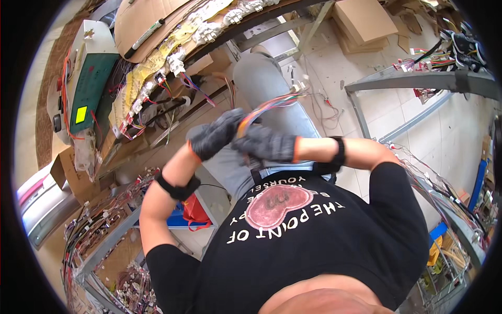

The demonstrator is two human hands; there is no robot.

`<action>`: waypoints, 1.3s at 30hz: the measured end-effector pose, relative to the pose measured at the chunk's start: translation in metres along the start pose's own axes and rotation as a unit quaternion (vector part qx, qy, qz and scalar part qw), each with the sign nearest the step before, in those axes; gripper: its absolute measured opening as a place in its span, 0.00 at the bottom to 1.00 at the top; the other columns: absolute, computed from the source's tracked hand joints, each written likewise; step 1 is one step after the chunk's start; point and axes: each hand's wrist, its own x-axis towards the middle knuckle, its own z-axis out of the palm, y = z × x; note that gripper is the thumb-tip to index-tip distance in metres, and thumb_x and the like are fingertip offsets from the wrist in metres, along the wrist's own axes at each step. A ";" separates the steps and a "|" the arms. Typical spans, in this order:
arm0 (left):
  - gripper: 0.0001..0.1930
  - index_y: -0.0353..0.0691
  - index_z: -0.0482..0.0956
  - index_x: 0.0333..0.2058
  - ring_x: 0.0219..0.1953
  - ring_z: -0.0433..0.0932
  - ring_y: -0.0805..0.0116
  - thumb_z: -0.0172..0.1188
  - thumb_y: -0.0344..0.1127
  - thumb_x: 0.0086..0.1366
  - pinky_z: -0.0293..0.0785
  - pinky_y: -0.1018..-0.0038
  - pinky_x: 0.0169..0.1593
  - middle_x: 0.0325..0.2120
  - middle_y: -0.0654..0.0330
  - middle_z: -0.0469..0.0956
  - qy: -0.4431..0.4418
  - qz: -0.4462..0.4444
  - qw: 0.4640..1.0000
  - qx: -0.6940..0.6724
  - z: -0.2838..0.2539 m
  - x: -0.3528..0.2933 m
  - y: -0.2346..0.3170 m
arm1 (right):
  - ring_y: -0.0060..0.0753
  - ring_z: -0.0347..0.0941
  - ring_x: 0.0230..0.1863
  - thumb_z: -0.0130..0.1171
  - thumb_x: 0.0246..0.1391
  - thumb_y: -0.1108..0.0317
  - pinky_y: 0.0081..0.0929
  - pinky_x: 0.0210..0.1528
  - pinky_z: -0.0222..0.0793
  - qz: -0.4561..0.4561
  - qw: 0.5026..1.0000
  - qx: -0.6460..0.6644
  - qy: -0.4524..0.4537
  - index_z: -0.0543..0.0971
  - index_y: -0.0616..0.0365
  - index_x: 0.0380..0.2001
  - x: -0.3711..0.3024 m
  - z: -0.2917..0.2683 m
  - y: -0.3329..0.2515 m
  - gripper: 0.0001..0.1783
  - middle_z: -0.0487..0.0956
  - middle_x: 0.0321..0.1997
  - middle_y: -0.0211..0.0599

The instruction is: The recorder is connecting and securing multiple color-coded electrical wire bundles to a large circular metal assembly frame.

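A bundle of multicoloured wires [272,104] with white connectors at its far end arches over my lap, and its near end runs down between my two hands. My right hand [269,145], in a dark grey glove with an orange cuff, is closed round the lower part of the bundle. Against the bundle's left side, my left hand [215,135], in a matching glove, has its fingers curled in on the same wires. Both hands meet close in front of my waist. The bundle's lower end is hidden by the gloves, and the fingertips are slightly blurred.
On the left, a bench edge carries a yellowish board [151,70] lined with white connectors, a green-fronted tester [94,86] and a marker [145,39]. A metal frame [418,78] with wire bundles stands at right. Cardboard [366,21] lies behind; more harnesses [99,230] hang lower left.
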 end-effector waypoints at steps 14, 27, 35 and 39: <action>0.11 0.41 0.72 0.40 0.19 0.64 0.83 0.55 0.33 0.58 0.62 0.84 0.22 0.21 0.70 0.68 -0.050 -0.194 0.979 -0.035 -0.012 0.018 0.024 | 0.42 0.71 0.20 0.54 0.51 0.58 0.34 0.22 0.66 0.167 0.914 -0.310 0.199 0.71 0.58 0.38 -0.082 -0.086 0.018 0.16 0.71 0.17 0.42; 0.13 0.41 0.66 0.45 0.22 0.65 0.82 0.50 0.31 0.60 0.64 0.85 0.24 0.28 0.65 0.72 0.194 -0.099 0.950 -0.225 0.022 0.004 0.012 | 0.30 0.69 0.10 0.67 0.39 0.50 0.28 0.18 0.65 0.199 0.933 -0.253 0.159 0.64 0.62 0.39 -0.082 -0.059 0.008 0.33 0.72 0.15 0.43; 0.10 0.34 0.69 0.42 0.30 0.71 0.77 0.50 0.29 0.62 0.69 0.79 0.35 0.28 0.63 0.73 0.245 -0.086 0.950 -0.173 0.027 0.021 0.012 | 0.47 0.74 0.34 0.59 0.48 0.68 0.31 0.37 0.69 0.040 0.884 -0.292 0.362 0.71 0.62 0.40 -0.087 -0.071 -0.012 0.16 0.76 0.32 0.50; 0.10 0.34 0.68 0.42 0.30 0.70 0.77 0.49 0.29 0.62 0.69 0.78 0.34 0.28 0.63 0.72 0.273 -0.127 0.921 -0.246 0.028 0.026 0.024 | 0.34 0.75 0.39 0.56 0.51 0.73 0.30 0.43 0.70 -0.226 0.862 -0.141 0.430 0.71 0.60 0.41 -0.052 -0.108 -0.037 0.13 0.75 0.39 0.41</action>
